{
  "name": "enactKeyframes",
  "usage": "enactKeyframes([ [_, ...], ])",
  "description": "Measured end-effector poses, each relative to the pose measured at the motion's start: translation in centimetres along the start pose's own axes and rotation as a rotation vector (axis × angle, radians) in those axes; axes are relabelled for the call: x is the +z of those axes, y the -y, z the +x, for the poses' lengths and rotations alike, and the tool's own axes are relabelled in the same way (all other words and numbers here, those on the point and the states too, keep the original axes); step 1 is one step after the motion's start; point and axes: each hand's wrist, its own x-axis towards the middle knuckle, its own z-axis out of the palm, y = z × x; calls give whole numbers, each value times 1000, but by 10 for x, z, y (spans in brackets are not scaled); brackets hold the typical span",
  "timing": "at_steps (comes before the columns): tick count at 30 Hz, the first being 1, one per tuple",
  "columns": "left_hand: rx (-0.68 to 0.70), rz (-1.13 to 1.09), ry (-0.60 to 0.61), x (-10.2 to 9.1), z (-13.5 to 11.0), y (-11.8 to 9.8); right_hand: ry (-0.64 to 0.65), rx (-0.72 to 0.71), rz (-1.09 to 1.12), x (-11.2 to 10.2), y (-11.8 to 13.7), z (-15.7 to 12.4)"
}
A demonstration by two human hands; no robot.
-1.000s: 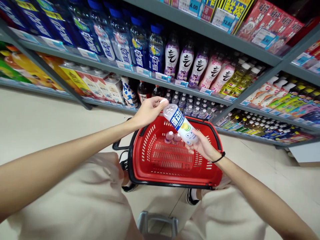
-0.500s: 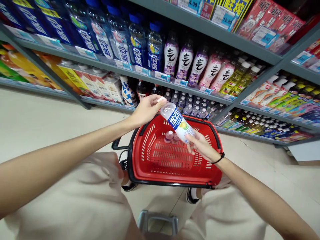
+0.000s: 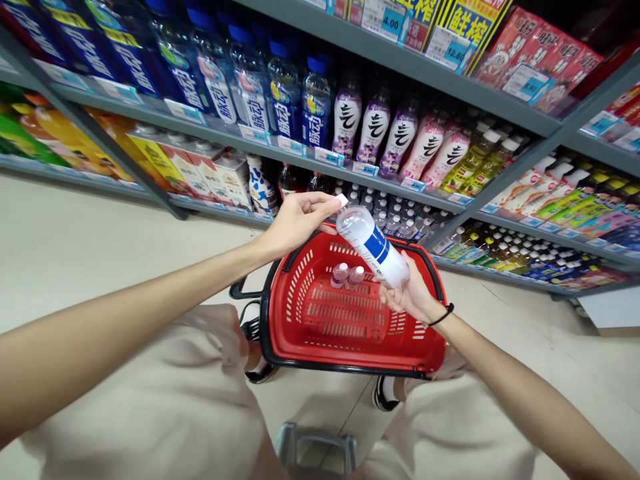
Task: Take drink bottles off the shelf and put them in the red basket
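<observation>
A clear drink bottle (image 3: 369,241) with a blue and white label and a white cap is held tilted above a red shopping basket (image 3: 300,340). My left hand (image 3: 303,220) pinches the bottle at its cap, thumb and fingers closed. Around the lower end of the bottle, my right hand (image 3: 409,293) is closed, its fingers partly hidden beneath. Inside the basket, two small bottles (image 3: 347,275) with pinkish contents and white caps stand near the far wall.
Drink shelves (image 3: 240,127) run across the far side, with blue-capped bottles (image 3: 316,100) and purple-labelled bottles (image 3: 371,133). Small white-capped bottles fill the bottom shelf behind the basket. Below me, a grey handle-like frame (image 3: 317,437) sits between my legs, near my shoes (image 3: 384,395).
The bottle has turned about its length, so its printed front has rotated away and the label's back faces me. Both hands have shifted slightly right with it.
</observation>
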Motion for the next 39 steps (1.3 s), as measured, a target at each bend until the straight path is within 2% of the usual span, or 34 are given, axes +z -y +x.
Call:
enactKeyframes([
  [5,35,-29,-2,1,-1,-1,25,104,11,2,0,-4],
  [15,46,14,-102,1,7,1,155,105,-15,7,-20,2],
  [20,41,-23,-70,-2,13,6,66,-20,23,16,-16,2],
  [26,62,108,-17,-11,18,13,-21,-209,22,19,-12,1],
  [29,63,148,20,-14,19,12,-94,-309,-16,14,-10,0],
  [33,38,179,124,-17,19,8,-224,-374,-80,2,-5,1],
  [36,-27,275,214,-19,20,11,-307,-376,-175,-8,-2,3],
  [39,-135,361,287,-20,21,18,-330,-349,-277,-21,0,4],
])
